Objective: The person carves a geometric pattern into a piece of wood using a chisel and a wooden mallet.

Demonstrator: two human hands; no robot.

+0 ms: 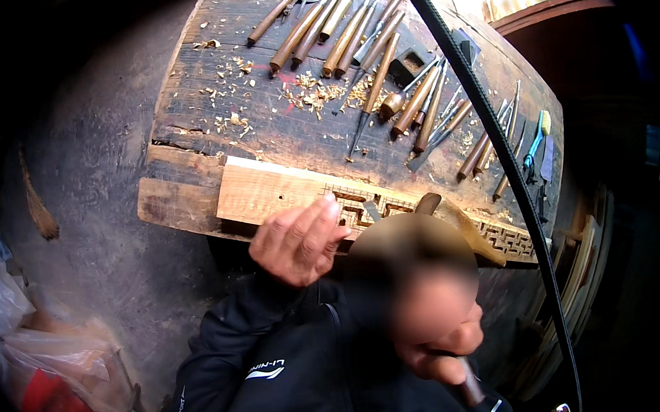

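My left hand is at the front edge of a pale wooden board, fingers bent and thumb apart, with nothing visible between them. A geometric fretwork pattern is cut into the board to the right of that hand. My right hand, lower right, is closed around a wooden-handled chisel. The handle's end sticks out below the fist. A flat metal blade, roughly in line with it, lies over the carved pattern. A round blurred patch hides the chisel's middle and part of the right hand.
The worn wooden bench carries several wooden-handled chisels, scattered shavings and a blue-handled brush. A curved wooden piece is beside the blurred patch. A black cable crosses the view. Plastic bags lie at lower left.
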